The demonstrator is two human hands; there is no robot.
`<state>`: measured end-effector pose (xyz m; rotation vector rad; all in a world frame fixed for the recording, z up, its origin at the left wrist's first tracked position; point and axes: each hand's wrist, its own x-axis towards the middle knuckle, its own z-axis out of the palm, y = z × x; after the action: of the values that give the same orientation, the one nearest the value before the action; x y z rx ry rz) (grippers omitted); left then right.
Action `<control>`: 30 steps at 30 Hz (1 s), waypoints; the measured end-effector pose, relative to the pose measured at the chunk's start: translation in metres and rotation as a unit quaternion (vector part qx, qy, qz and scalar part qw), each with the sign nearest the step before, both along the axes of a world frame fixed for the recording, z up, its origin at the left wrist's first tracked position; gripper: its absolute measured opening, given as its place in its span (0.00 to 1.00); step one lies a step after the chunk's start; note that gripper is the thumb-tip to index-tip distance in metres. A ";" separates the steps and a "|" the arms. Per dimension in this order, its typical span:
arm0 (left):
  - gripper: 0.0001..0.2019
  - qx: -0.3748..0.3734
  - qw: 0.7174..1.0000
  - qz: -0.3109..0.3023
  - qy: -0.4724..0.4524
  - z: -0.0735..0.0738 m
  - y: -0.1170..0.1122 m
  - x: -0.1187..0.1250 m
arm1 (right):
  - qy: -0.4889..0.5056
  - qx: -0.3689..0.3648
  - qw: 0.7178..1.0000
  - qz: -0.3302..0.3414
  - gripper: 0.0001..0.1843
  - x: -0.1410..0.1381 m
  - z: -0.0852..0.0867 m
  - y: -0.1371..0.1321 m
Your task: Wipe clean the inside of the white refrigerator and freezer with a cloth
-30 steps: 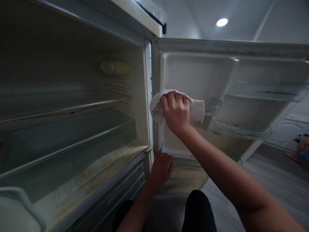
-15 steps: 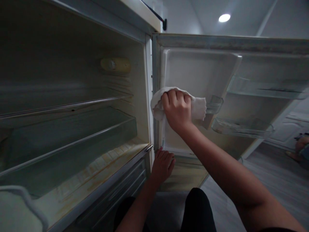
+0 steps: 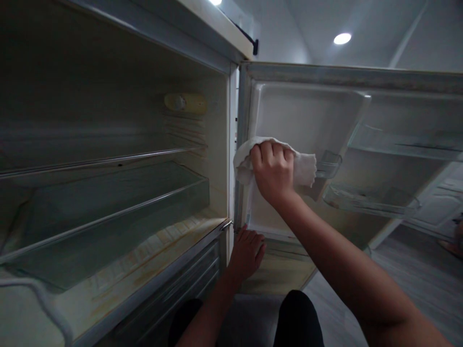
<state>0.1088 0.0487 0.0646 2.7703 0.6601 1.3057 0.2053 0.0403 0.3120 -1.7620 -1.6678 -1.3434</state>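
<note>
My right hand (image 3: 274, 171) is closed round a white cloth (image 3: 305, 169). The cloth lies against the hinge-side edge of the open refrigerator door (image 3: 304, 108), across its gasket and inner panel. Lower down, my left hand (image 3: 248, 251) rests with fingers extended at the door's bottom corner by the hinge, holding nothing. To the left is the refrigerator compartment (image 3: 219, 154), its inside stained yellowish. Within it are a glass shelf with a metal front edge (image 3: 119, 158) and a clear drawer (image 3: 126, 224).
Clear door bins (image 3: 372, 202) stick out from the door's right part. A yellowish lamp cover (image 3: 186, 103) sits on the compartment's side wall. Below is a lower compartment with ridged fronts (image 3: 188, 284). My knee (image 3: 298, 318) is under the door; part of a person (image 3: 456, 241) shows far right.
The view has shifted, so the refrigerator and both hands appear slightly farther right and lower. Against the door, the cloth and my hands stay in nearly the same places.
</note>
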 end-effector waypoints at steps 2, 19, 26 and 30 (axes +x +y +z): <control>0.05 0.002 1.000 -0.002 -0.003 0.000 0.000 0.000 | -0.007 0.022 1.000 0.017 0.18 0.002 -0.002 0.002; 0.04 0.002 1.000 -0.006 -0.005 0.000 0.000 0.000 | -0.010 0.012 1.000 -0.007 0.16 0.002 -0.002 0.003; 0.05 -0.003 1.000 -0.004 0.004 0.001 0.001 0.000 | -0.003 0.047 0.999 0.022 0.15 0.004 -0.005 0.008; 0.04 -0.007 1.000 -0.007 0.007 0.002 0.001 -0.001 | 0.005 0.046 0.998 0.031 0.14 0.004 -0.005 0.008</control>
<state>0.1079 0.0502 0.0664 2.7705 0.6480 1.2736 0.2093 0.0486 0.3074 -1.6496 -1.6146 -1.3599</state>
